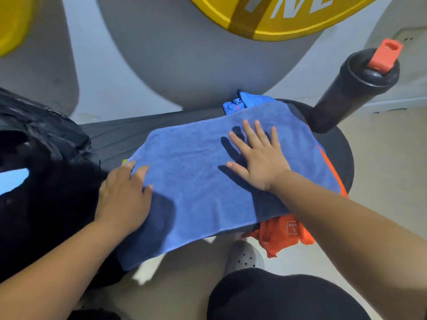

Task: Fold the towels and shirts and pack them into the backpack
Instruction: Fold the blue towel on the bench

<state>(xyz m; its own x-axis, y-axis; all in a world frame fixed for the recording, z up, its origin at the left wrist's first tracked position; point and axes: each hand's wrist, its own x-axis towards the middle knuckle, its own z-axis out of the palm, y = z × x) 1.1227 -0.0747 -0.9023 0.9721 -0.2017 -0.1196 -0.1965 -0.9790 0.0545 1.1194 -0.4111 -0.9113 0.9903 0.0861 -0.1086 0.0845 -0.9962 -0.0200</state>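
Observation:
A blue towel (198,179) lies spread across a dark bench (120,132), its near edge hanging over the front. My right hand (256,155) presses flat on the towel's right half with fingers spread. On the towel's left end rests my left hand (126,192), fingers laid over the cloth. An orange shirt (280,236) with a size label pokes out from under the towel at the right. A bright blue garment (242,103) shows behind the towel's far edge. The black backpack (39,162) sits at the left, touching the bench.
A dark bottle (351,88) with an orange flip cap stands at the bench's right end. A grey and yellow wall graphic is behind. My knee in black shorts (277,296) and a grey clog (245,257) are below, on a pale floor.

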